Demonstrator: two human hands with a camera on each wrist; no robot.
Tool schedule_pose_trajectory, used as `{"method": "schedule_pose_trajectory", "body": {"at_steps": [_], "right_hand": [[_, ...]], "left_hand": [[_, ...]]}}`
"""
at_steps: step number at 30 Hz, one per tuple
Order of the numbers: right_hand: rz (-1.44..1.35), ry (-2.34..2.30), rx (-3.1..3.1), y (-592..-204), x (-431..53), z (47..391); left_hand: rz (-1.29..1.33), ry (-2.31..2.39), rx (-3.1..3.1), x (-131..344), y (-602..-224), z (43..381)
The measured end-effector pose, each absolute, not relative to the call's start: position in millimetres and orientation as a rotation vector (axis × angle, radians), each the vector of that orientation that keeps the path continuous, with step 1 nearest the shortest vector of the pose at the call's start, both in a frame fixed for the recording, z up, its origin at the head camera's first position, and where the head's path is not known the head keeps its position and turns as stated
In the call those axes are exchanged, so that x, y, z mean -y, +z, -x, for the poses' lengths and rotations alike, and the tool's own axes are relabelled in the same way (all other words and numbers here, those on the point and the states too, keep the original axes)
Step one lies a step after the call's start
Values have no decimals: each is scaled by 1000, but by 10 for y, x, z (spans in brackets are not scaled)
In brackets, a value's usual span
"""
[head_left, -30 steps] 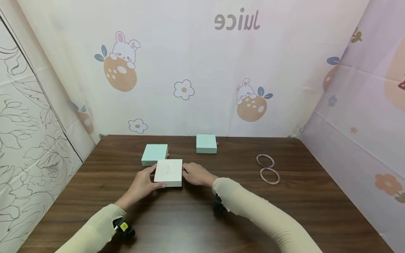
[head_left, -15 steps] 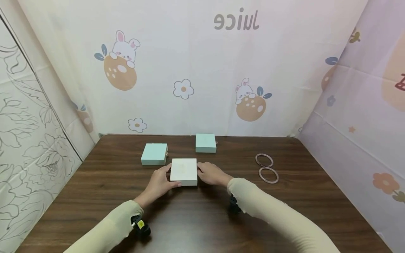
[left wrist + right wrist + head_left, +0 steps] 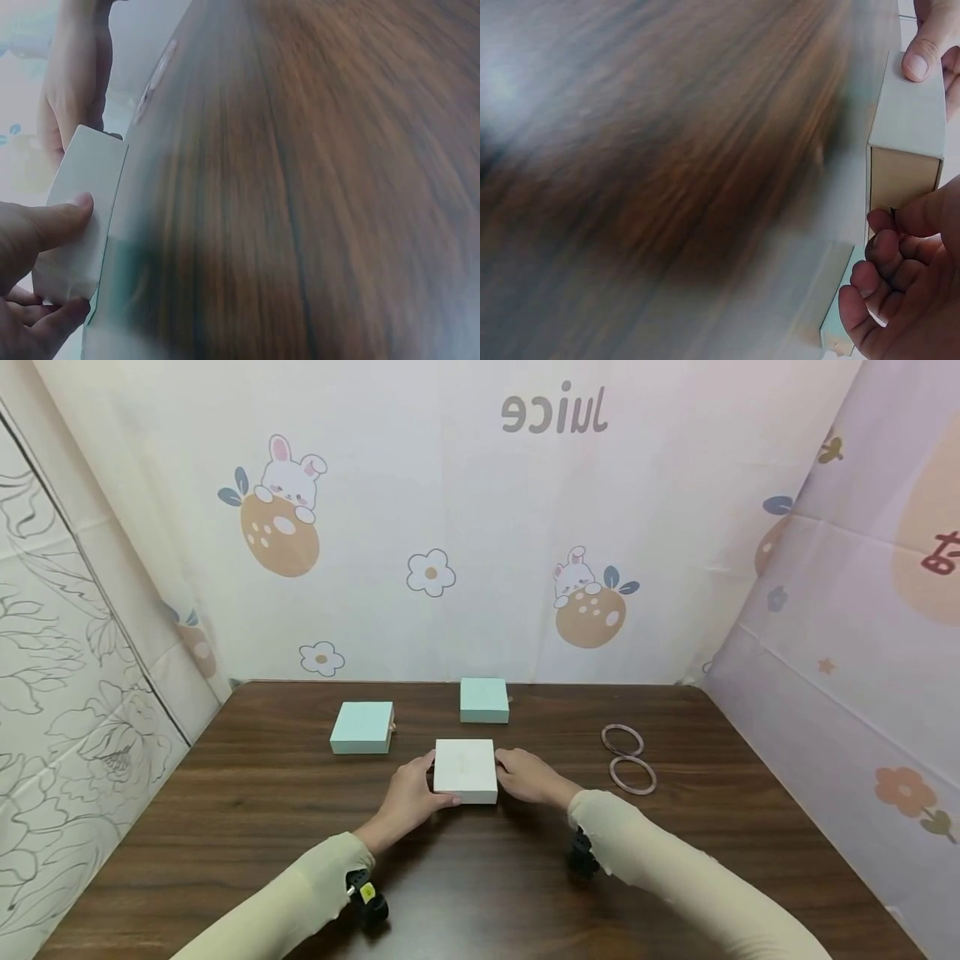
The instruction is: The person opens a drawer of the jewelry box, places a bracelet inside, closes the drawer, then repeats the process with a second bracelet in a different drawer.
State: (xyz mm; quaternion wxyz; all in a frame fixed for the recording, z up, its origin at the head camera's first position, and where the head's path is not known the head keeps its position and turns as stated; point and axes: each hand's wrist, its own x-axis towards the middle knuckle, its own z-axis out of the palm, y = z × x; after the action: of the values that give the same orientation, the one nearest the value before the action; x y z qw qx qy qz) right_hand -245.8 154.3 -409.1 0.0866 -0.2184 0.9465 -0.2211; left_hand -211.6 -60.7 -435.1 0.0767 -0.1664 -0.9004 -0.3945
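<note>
A square white box (image 3: pixel 465 767) is between my two hands over the middle of the table. My left hand (image 3: pixel 407 793) grips its left end, with the thumb (image 3: pixel 71 217) on the near side and the other fingers round the back. At the box's right end is my right hand (image 3: pixel 528 777). In the right wrist view, its thumb and forefinger pinch a small dark pull tab (image 3: pixel 893 213) on the tan end face (image 3: pixel 901 180). The remaining fingers are curled loosely. Whether the box touches the table is hard to tell.
Two mint-green boxes, a left one (image 3: pixel 362 727) and a right one (image 3: pixel 483 700), lie behind the white box. Two pinkish rings (image 3: pixel 622 740) lie touching each other on the right. A printed curtain (image 3: pixel 435 510) stands behind the dark wooden table (image 3: pixel 262 810).
Both hands have moved to the right, carrying the white box from in front of the left mint-green box to the middle. The mint-green boxes and rings have stayed put.
</note>
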Motion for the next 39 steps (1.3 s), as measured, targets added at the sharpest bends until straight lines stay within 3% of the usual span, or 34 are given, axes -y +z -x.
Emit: {"method": "schedule_pose_trajectory", "body": {"at_steps": [39], "right_hand": [[597,-719,-2819,-4270,-1826,2386]], "left_hand": [[586,-1202,2708,324,-4470,2084]]}}
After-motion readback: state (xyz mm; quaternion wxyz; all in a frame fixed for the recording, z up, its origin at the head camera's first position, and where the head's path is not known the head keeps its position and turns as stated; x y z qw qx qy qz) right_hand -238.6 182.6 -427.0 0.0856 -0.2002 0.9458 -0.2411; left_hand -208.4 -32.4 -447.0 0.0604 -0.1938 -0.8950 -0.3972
